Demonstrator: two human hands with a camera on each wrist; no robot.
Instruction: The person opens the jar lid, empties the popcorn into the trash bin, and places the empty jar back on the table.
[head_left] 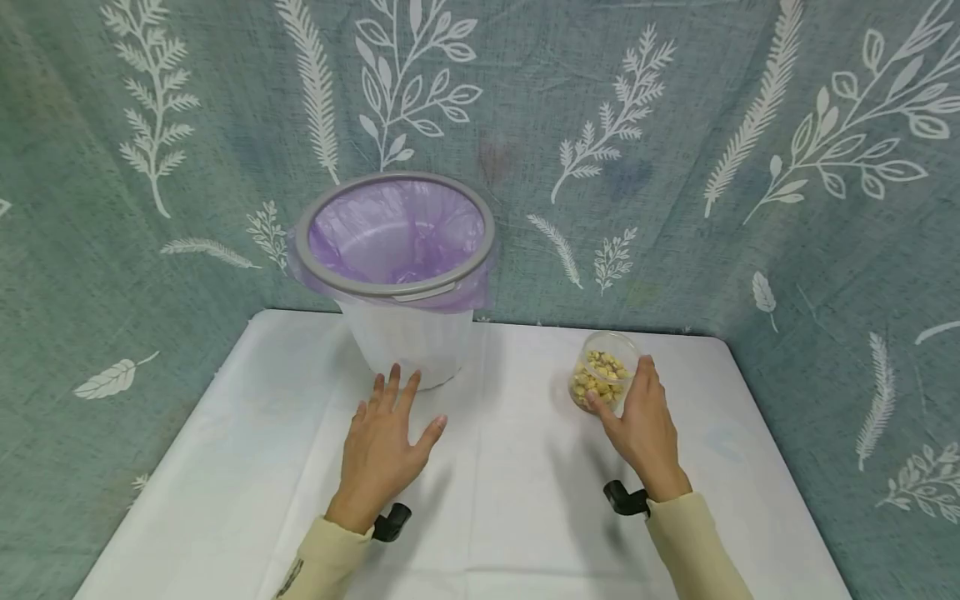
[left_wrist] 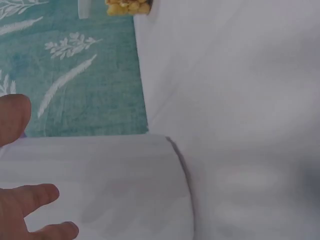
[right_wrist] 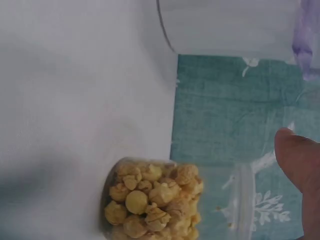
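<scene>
A clear jar (head_left: 600,388) of yellowish popcorn stands upright on the white table, right of centre. My right hand (head_left: 645,425) is at its near right side, with the fingers along the side and the thumb in front. In the right wrist view the thumb (right_wrist: 300,160) is extended and apart from the jar (right_wrist: 150,200). My left hand (head_left: 380,454) hovers with spread fingers before a white trash bin (head_left: 401,342), holding nothing. The bin has a grey rim and a purple bag (head_left: 450,221) lining it. In the left wrist view the fingertips overlap the bin's side (left_wrist: 120,170).
A white cloth (head_left: 517,500) covers the table. Green leaf-patterned fabric (head_left: 525,167) hangs behind the table and on both sides, close to its edges. The bin stands at the back left, near the fabric. Each wrist wears a black camera mount (head_left: 392,522).
</scene>
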